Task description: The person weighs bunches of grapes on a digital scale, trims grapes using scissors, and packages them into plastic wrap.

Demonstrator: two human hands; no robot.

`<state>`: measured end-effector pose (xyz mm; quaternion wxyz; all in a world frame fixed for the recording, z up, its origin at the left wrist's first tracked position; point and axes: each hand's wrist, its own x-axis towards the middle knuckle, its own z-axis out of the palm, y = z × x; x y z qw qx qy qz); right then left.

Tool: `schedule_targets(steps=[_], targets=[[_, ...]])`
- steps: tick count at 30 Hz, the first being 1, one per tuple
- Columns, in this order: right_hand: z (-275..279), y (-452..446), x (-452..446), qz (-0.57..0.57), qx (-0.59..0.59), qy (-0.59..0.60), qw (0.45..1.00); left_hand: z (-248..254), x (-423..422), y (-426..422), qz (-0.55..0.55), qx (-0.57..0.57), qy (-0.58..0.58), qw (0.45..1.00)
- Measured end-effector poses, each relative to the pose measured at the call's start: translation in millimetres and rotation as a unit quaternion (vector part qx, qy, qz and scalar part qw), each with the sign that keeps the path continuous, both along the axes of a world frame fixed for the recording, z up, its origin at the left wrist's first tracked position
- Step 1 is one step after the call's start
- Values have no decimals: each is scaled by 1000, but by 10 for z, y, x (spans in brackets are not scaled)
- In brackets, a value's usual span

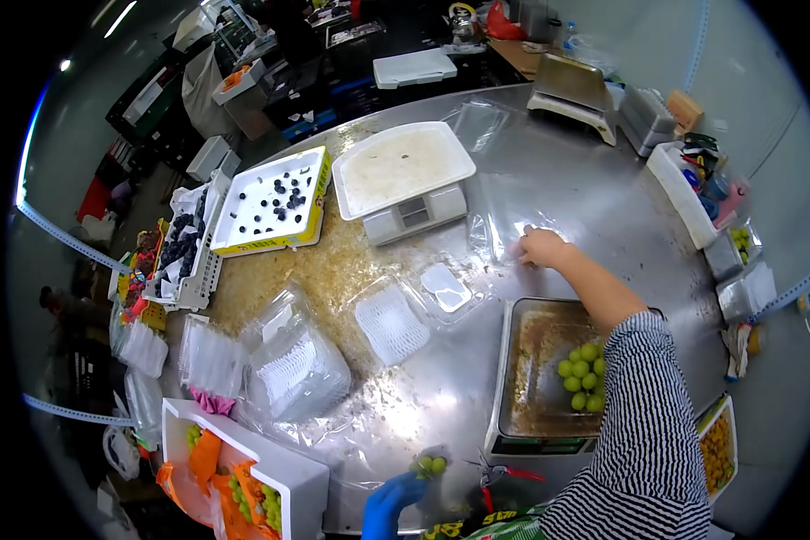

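Observation:
My left hand [394, 504], in a blue glove, is at the bottom edge with its fingers closed at a few green grapes [431, 465]. Red-handled snips [495, 473] lie open just right of them. My bare right hand [542, 247] reaches across the steel table, its fingers pinched by a thin, clear plastic piece [520, 245] whose shape is blurred. Below my right forearm, a bunch of green grapes [582, 378] rests on the brown pan of a scale [535, 396]; my sleeve hides part of both. A clear tray with white foam netting [391, 324] and a lid-like plastic piece [446, 288] lie mid-table.
A white scale [403, 171] stands at the back beside a shallow box of dark berries [274, 202]. Stacked clear trays [297, 373] and a foam box [288, 468] of wrapped grapes are on the left. Another scale [571, 94] and a supply bin [684, 193] line the right edge.

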<state>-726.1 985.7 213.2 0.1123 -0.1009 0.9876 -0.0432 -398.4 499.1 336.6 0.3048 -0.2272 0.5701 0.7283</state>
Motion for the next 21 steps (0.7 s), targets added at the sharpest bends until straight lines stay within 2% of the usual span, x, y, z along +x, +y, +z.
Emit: schedule_targets(steps=[3,9,12,15,18,21], targets=[[-163,87,-117,105,19,22,994,-39,-48,42,9,-5,-2,1000],[423,6,-2,-24,-146,161,976,77,-166,231,-22,-26,-12,999],[837,-38,29,-136,-225,117,958,106,-163,276,-36,-24,-6,999],[1011,-19,-19,-138,-319,139,927,109,-147,300,-54,-19,11,998],[1158,-84,-40,-94,-323,191,922,155,-134,319,-72,-13,22,997],[1422,-262,-19,-13,-316,298,901,188,-71,349,-74,-9,27,997]])
